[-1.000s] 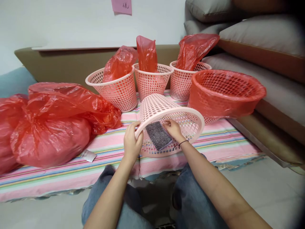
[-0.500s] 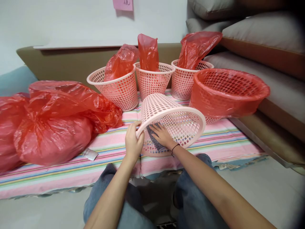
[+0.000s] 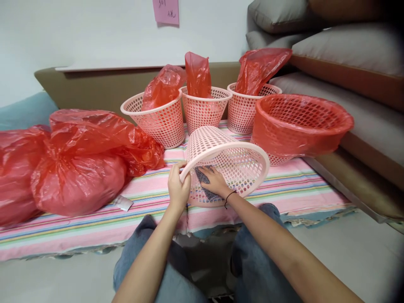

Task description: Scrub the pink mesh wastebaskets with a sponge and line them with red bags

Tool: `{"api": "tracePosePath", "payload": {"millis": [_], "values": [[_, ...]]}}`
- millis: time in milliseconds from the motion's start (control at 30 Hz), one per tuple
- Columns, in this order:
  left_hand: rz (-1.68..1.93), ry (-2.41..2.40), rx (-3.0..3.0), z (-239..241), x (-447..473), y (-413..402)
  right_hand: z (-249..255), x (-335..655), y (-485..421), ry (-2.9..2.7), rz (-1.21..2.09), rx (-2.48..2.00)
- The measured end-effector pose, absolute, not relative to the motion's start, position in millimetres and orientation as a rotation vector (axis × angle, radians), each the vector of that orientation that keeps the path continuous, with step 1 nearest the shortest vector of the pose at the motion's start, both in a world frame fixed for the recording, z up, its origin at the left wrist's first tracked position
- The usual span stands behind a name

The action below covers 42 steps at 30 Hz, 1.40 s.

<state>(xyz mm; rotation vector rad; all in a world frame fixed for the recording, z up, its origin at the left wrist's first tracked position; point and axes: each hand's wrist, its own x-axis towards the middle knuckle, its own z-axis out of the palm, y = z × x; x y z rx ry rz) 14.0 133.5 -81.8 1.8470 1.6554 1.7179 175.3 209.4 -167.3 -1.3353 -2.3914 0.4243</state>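
A dark grey, speckled, rough-textured pad [image 3: 211, 194] lies inside a pale pink, round, tapered plastic basket [image 3: 205, 141], against its lower wall, near the centre of the frame. The basket rests on its side; its smooth, thick rim forms a wide oval facing the lower right, and its thin walls are pierced all over with holes.

The right hand [image 3: 217, 183] reaches in through the mouth, palm down, fingers stretched and slightly spread flat over the pad, covering much of it without wrapping round it. A thin black cord bracelet [image 3: 230, 194] circles that wrist. The left hand [image 3: 178, 185] is curled closed on the rim's left edge, gripping it.

Beneath is a striped, woven-looking cloth [image 3: 148, 219]. At upper centre stand three similar upright baskets [image 3: 205, 111], each with a crumpled, translucent red plastic bag [image 3: 198, 78] rising out. On the right, another basket has glossy red film [image 3: 296, 141] stretched over its rim. Bulging, wrinkled red bundles [image 3: 82, 176] fill the left side; stacked grey cushions [image 3: 353, 50] fill the upper right.
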Motion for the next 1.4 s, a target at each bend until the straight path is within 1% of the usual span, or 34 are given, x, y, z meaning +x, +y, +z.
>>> {"api": "tracePosePath", "payload": {"millis": [233, 567, 800, 967, 1233, 1300, 1400], "values": [[1.759, 1.618, 1.839, -82, 12, 134, -166, 172, 199, -2.349, 0.446, -1.370], [1.740, 1.593, 1.861, -82, 9, 134, -168, 168, 209, -2.244, 0.483, -1.415], [1.702, 1.591, 1.900, -82, 5, 133, -159, 168, 211, -2.169, 0.561, -1.377], [1.684, 1.593, 1.917, -80, 4, 132, -149, 171, 202, -2.115, 0.683, -1.274], [1.683, 1.597, 1.909, -78, 4, 131, -126, 180, 184, -2.131, 1.013, -0.892], [1.686, 1.597, 1.907, -78, 4, 131, -124, 185, 192, -2.081, 1.010, -0.897], [1.693, 1.596, 1.900, -79, 4, 131, -128, 189, 208, -1.944, 0.915, -1.048]]}}
